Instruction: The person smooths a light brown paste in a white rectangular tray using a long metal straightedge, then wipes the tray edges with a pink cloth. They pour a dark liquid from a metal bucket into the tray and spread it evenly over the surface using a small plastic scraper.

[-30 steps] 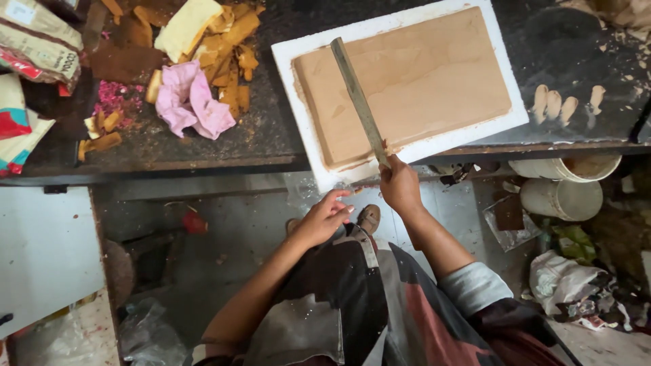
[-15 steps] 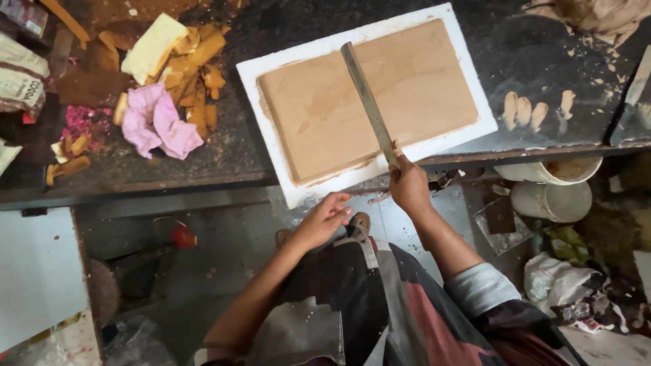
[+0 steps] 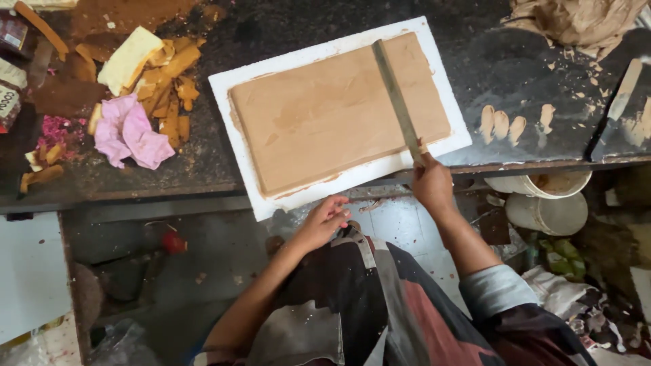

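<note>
Holding a long blade point(image 3: 398, 99) by its near end, the right hand point(image 3: 430, 181) has its grip clamped on the handle, the blade lying across the right part of the slab point(image 3: 325, 115) on the white board point(image 3: 234, 129). The left hand point(image 3: 324, 220) hangs loosely open, empty, below the surface edge. The slab looks soft and heavy, likely easily marked; lifting by the board would suit. Compared with half a second ago, the blade sits further right on the slab.

The long blade point(image 3: 398, 100) has slid rightward across the slab point(image 3: 336, 112).
</note>
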